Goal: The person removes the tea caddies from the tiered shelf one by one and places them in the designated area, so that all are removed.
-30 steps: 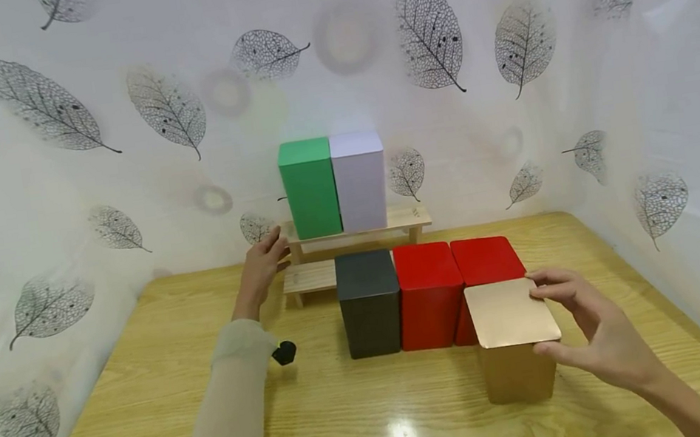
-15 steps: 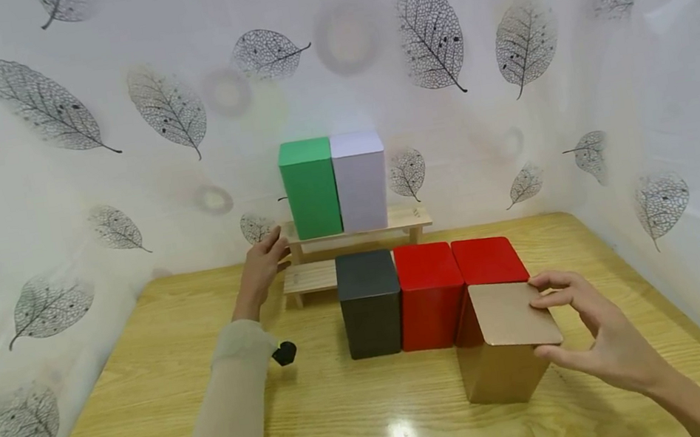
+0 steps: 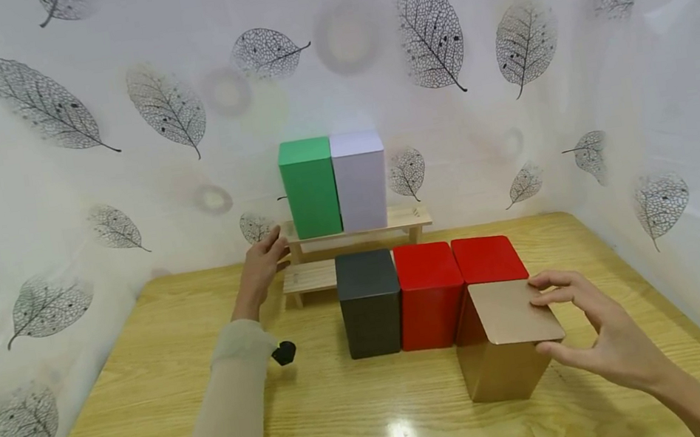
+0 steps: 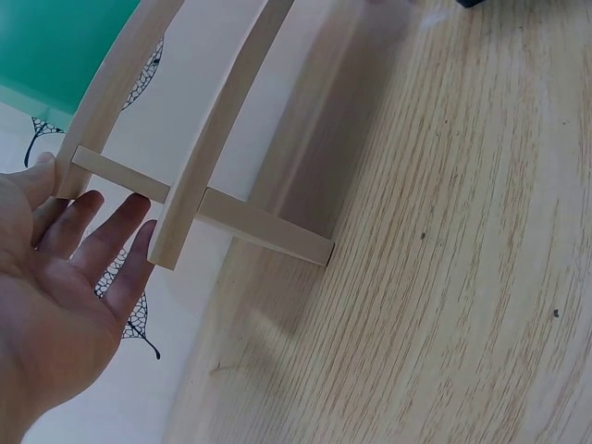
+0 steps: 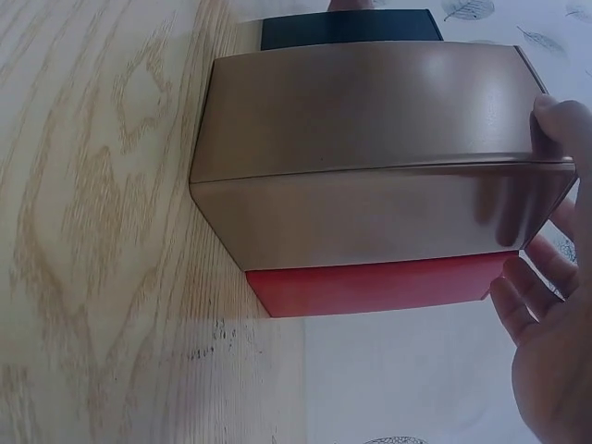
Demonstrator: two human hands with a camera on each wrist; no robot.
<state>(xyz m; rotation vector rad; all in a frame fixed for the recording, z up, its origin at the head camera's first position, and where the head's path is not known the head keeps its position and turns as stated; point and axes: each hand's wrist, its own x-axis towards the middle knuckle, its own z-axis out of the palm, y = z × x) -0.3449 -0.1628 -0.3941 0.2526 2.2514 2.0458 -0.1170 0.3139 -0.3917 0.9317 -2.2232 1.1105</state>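
My right hand [image 3: 601,332] holds a gold box [image 3: 517,311] near its top, thumb on the near side and fingers on the far side. The gold box stands turned at an angle in front of the rightmost red box [image 3: 488,259], partly hiding it. My left hand [image 3: 259,268] touches the left end of a two-tier wooden rack [image 3: 307,277], its fingers mostly extended against the end pieces [image 4: 120,174] in the left wrist view. A green box [image 3: 311,190] and a pale lilac box [image 3: 361,183] stand side by side on the rack's upper tier.
A dark grey box [image 3: 370,305] and another red box [image 3: 430,297] stand in a row in front of the rack, hiding part of its lower tier. A small black object [image 3: 284,353] shows beside the left sleeve. A leaf-print curtain [image 3: 345,85] surrounds the wooden table [image 3: 326,431].
The gold box has turned in my right hand, and its base has shifted left. The right hand has barely moved. My left hand and the other boxes have stayed put.
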